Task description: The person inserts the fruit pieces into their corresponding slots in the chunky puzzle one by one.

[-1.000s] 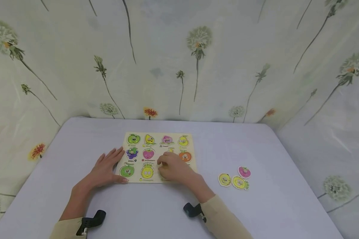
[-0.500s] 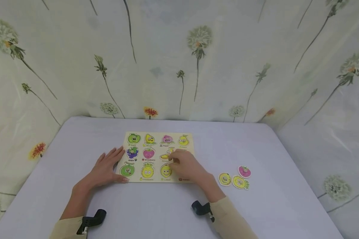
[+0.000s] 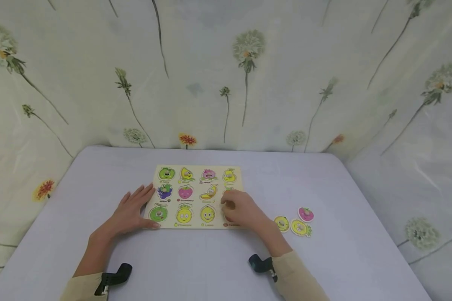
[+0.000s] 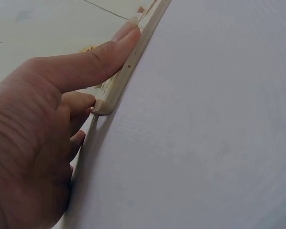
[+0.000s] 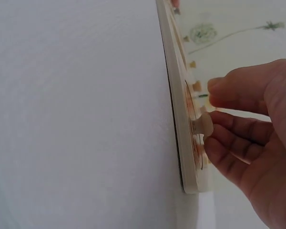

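Observation:
A wooden fruit puzzle board [image 3: 196, 227] lies on the table, most of its fruits bearing small knobs. My left hand [image 3: 129, 211] rests along its left edge, fingers spread; in the left wrist view the thumb [image 4: 121, 43] lies on the board's edge [image 4: 126, 71]. Over the lower right corner, my right hand [image 3: 242, 211] has bent fingers, hiding much of the orange and of the reddish corner piece [image 3: 229, 216]. In the right wrist view, fingertips [image 5: 212, 145] are right at a knob [image 5: 204, 125], with the thumb apart from it.
Three knobbed pieces lie right of the board: a strawberry [image 3: 306, 214], a pineapple [image 3: 301, 228] and a lemon [image 3: 282, 223], the lemon close to the right forearm. The strawberry [image 3: 185, 192], pineapple [image 3: 184, 214] and lemon [image 3: 208, 214] pictures on the board show no knobs.
My right hand has moved right across the board, from over the lemon picture to the lower right corner, uncovering the lemon and banana. The left hand stays at the edge.

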`<action>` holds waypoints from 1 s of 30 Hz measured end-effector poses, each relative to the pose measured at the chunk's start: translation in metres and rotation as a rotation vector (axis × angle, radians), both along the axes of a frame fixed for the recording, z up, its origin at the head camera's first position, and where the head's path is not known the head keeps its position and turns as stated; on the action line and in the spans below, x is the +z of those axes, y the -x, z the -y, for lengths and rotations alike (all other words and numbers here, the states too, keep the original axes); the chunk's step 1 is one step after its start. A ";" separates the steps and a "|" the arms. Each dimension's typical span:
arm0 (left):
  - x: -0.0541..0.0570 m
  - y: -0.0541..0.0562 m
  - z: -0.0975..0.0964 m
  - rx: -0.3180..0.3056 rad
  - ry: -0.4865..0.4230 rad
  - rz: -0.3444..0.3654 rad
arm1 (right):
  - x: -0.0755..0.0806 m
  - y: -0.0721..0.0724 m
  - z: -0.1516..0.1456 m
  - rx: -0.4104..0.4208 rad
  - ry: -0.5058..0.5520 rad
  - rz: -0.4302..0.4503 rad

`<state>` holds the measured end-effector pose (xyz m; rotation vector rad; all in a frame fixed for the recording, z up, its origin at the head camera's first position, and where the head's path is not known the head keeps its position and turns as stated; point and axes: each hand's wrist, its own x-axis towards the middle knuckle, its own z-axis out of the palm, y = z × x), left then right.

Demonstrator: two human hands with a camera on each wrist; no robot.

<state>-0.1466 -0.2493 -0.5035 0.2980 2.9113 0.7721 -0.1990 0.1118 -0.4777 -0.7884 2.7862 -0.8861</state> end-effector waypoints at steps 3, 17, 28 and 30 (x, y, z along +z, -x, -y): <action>0.003 -0.001 -0.001 0.003 -0.009 0.009 | 0.001 0.000 -0.005 -0.021 0.006 0.016; 0.008 -0.004 -0.003 0.001 0.002 -0.004 | 0.004 0.000 -0.025 -0.114 -0.032 0.091; 0.006 -0.004 -0.004 0.005 0.009 0.007 | 0.006 -0.001 -0.039 -0.170 -0.021 0.115; 0.004 -0.003 -0.003 0.005 0.016 0.006 | 0.006 0.001 -0.043 -0.182 -0.032 0.128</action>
